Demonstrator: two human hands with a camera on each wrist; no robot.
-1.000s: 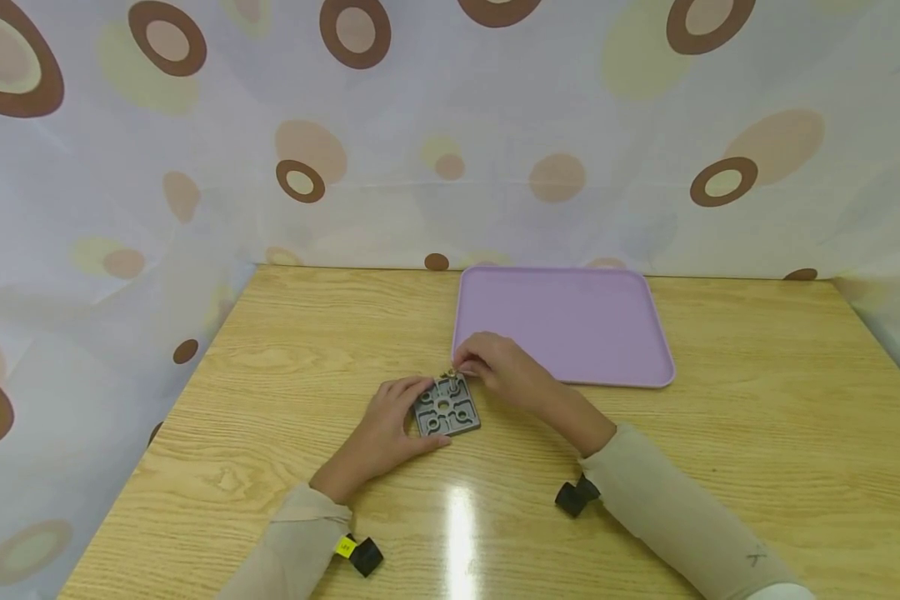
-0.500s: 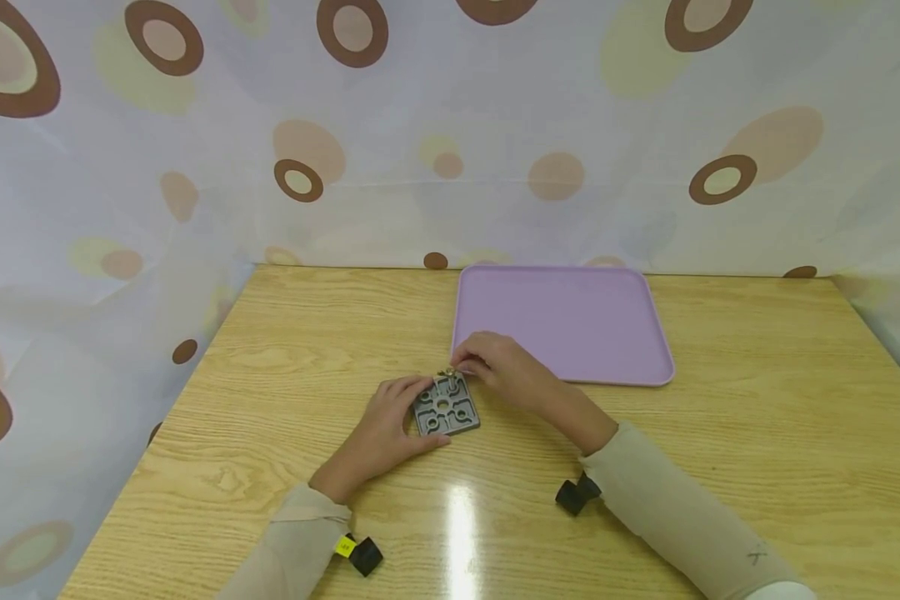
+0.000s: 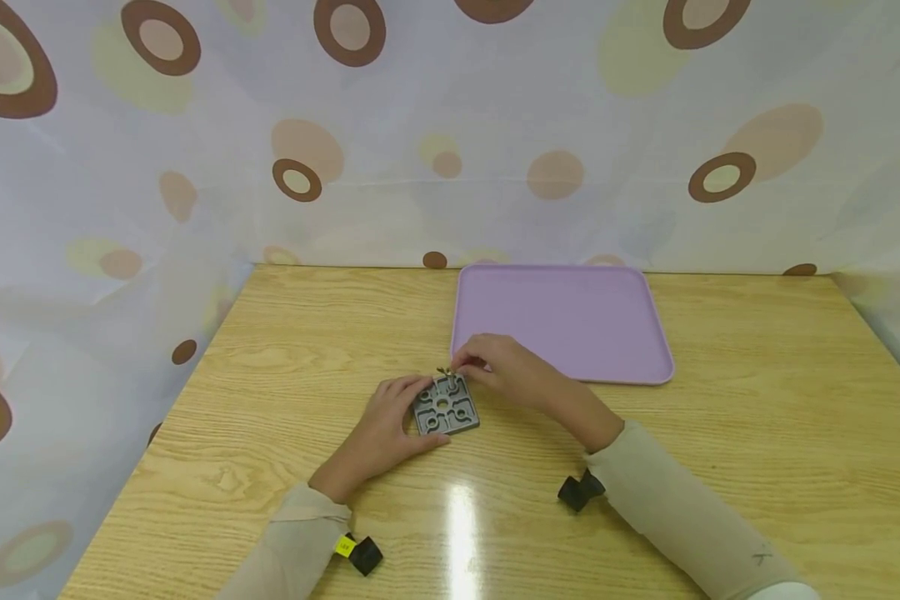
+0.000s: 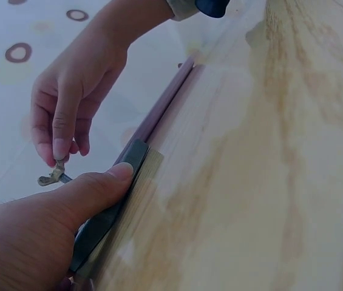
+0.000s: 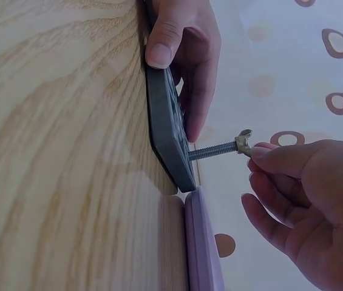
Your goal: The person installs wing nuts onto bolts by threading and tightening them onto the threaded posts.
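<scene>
A grey square metal plate (image 3: 446,414) with round bosses and recesses lies flat on the wooden table. My left hand (image 3: 378,429) grips it along its left side, thumb at the near edge and fingers at the far corner. From the plate's far corner a threaded bolt (image 5: 213,150) stands up. On the bolt's upper end sits a brass-coloured wing nut (image 5: 242,143), its thread visible below. My right hand (image 3: 506,367) pinches one wing between thumb and index finger, the other fingers loosely curled, as the right wrist view shows. The bolt's lower end is hidden by the plate.
A lilac tray (image 3: 562,321) lies on the table (image 3: 330,333) just behind and right of the plate, partly under my right hand in the head view. A patterned curtain (image 3: 495,125) hangs behind the table and at its sides.
The plate and my left hand stay in place. My right hand's fingers and wrist shift slightly at the wing nut, whose wings now show at a different angle.
</scene>
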